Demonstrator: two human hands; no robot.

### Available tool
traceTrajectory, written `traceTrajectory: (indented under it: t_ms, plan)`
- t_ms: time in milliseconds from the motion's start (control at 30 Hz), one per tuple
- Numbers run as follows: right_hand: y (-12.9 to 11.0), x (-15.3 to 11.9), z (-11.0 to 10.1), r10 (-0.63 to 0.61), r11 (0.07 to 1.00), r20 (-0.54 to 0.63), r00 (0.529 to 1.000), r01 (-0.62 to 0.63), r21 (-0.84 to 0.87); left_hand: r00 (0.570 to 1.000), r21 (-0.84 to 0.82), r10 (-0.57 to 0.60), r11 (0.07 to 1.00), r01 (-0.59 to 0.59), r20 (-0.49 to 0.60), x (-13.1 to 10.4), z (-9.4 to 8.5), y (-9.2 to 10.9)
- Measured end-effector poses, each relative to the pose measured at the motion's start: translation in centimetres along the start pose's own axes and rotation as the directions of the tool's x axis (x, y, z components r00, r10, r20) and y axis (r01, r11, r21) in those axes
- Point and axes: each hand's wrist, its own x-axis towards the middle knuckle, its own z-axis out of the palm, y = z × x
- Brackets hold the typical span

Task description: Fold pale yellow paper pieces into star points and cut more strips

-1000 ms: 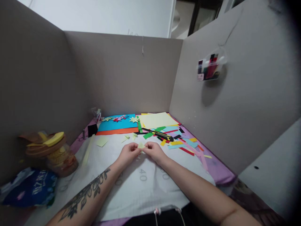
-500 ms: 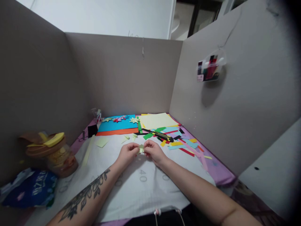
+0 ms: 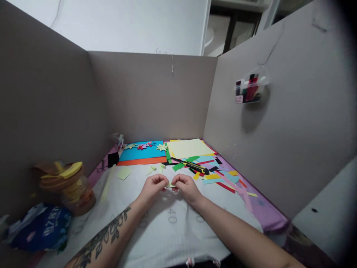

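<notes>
Between my two hands is a small piece of pale green paper (image 3: 170, 185), mostly hidden by the fingertips. My left hand (image 3: 154, 187) pinches its left end, and my right hand (image 3: 186, 188) pinches the right end. Both are held just above the white cloth (image 3: 167, 238) with printed numbers. Beyond the fingers lie two small folded pale green pieces (image 3: 151, 170). To their left is a flat pale green square (image 3: 124, 172), then a long pale strip (image 3: 108, 182).
Paper stars (image 3: 142, 146) lie on blue sheets (image 3: 155, 152) at the back. A yellow-black box cutter (image 3: 192, 166) rests among coloured paper strips (image 3: 223, 178) on the right. A lidded cup (image 3: 75, 190) and a blue packet (image 3: 41, 229) stand left. Grey panels (image 3: 153, 96) enclose the table.
The view has tilted slightly, so everything sits lower. The pale green paper between my fingers has turned and now shows as a thinner edge; both hands still pinch it.
</notes>
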Motion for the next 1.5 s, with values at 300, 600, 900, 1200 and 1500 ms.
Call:
traceTrajectory:
  t_ms: [300,600,900,1200,1500]
  plan:
    - [-0.4,0.1,-1.0,-0.268,0.859,0.037,0.963,0.256,-0.443,0.977,0.296,0.204,0.931,-0.212,0.059,0.3,-0.6,-1.0]
    - [-0.6,-0.5,-0.5,-0.351,0.662,0.207,0.913,0.399,-0.635,0.966,0.339,0.255,0.906,-0.252,0.036,0.0,-0.5,-0.1]
    - [-0.7,-0.2,-2.0,-0.396,0.710,0.123,0.910,0.388,-0.587,0.994,0.179,0.104,0.979,-0.100,-0.015,1.3,-2.3,-0.2]
    - [0.4,0.1,-0.4,-0.323,0.800,0.140,0.936,0.349,-0.487,0.981,0.335,0.161,0.923,-0.188,0.108,0.8,-1.1,-1.1]
    - [1.2,0.6,-1.2,-0.268,0.873,0.071,0.961,0.274,-0.405,0.974,0.324,0.180,0.921,-0.216,0.137,0.7,-1.2,-0.8]
